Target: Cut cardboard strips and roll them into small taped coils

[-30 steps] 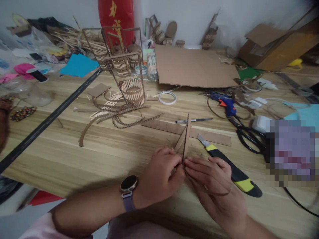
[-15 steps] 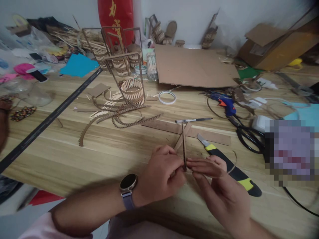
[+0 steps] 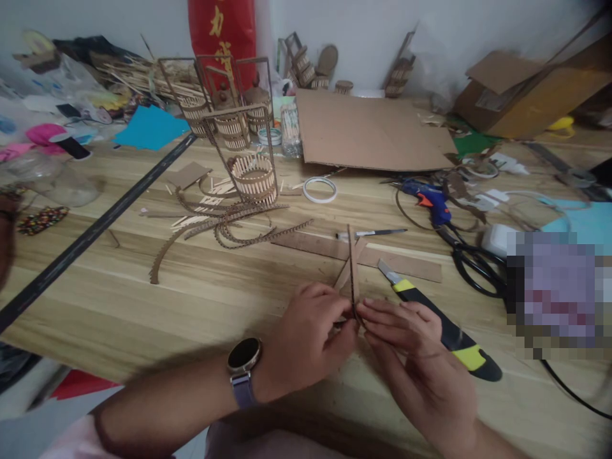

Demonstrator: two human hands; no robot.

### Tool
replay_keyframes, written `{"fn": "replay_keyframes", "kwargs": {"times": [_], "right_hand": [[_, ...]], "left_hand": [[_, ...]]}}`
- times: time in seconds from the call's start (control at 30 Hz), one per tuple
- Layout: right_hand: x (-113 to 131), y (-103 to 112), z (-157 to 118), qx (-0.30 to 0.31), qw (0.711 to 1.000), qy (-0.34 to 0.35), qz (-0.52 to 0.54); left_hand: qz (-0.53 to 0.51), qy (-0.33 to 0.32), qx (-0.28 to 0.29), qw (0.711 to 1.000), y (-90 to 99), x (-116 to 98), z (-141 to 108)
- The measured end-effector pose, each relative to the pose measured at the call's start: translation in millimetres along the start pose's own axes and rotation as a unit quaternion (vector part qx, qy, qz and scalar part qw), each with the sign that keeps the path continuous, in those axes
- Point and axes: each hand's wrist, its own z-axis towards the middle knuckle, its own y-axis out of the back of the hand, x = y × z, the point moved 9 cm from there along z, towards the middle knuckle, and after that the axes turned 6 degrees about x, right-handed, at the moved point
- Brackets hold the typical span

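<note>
A narrow cardboard strip (image 3: 352, 268) stands on edge between my hands, its far end pointing away from me. My left hand (image 3: 318, 338), below a wristwatch, pinches the near end of the strip between thumb and fingers. From the other side, my right hand (image 3: 415, 350) presses its closed fingers and thumb against the same end, where the strip bends a little. A utility knife (image 3: 433, 319) with its blade out lies just beyond and right of my right hand. Under the strip's far part are a flat cardboard piece (image 3: 401, 262) and a pen (image 3: 373, 234).
A small slatted bucket (image 3: 254, 178) with a tall handle stands behind loose corrugated strips (image 3: 229, 223). A blue glue gun (image 3: 428, 197) and black scissors (image 3: 478, 268) lie to the right. Large cardboard (image 3: 373, 131) and a tape roll (image 3: 320, 189) are farther back. A black bar (image 3: 105, 217) crosses the left.
The strip's near end has bent and tipped slightly to the right between my fingers. My left hand has shifted a little, and my right fingers have pressed closer around it.
</note>
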Motion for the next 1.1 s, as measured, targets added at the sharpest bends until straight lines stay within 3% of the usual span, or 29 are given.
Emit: {"fn": "replay_keyframes", "kwargs": {"times": [0.3, 0.5, 0.73, 0.87, 1.1], "right_hand": [[6, -5, -2, 0.002, 1.0, 0.013, -0.018], [0, -4, -2, 0.017, 0.999, -0.014, 0.037], [-10, -2, -3, -0.012, 0.992, -0.049, 0.114], [-6, 2, 0, -0.027, 0.996, -0.028, 0.082], [5, 1, 4, -0.002, 0.999, 0.032, 0.022]], "left_hand": [[-0.025, 0.028, -0.027, 0.999, 2.8, 6, -3], [-0.036, 0.019, -0.027, 0.999, 3.7, 6, -2], [-0.02, -0.006, -0.006, 1.0, 0.6, 1, -2], [-0.003, 0.007, 0.018, 1.0, -3.9, 1, -1], [-0.01, 0.01, 0.003, 1.0, 0.5, 1, -1]]}}
